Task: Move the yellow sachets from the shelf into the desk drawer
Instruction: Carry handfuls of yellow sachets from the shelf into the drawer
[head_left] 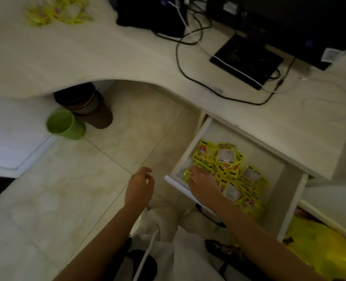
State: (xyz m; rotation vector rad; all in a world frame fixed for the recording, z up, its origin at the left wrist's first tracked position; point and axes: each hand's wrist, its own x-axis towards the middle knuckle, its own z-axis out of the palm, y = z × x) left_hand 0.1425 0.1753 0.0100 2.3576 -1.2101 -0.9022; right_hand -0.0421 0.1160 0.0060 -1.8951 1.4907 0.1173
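Two hands low at our open desk drawer (190, 147).
Our right hand (203, 182) rests with fingers spread on the yellow sachets (226, 159); our left hand (140, 185) hangs loosely curled, empty, above the floor.

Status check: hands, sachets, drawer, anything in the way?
Right hand on yellow sachets in open drawer. Left hand empty, over floor. More sachets on desk. Nothing blocking.

Dim, flat indoor light; deep shadow under desk (70, 57). Motion blur smears far-left desk corner. Wide-angle bowing along desk edge. Grainy, soft throughout.
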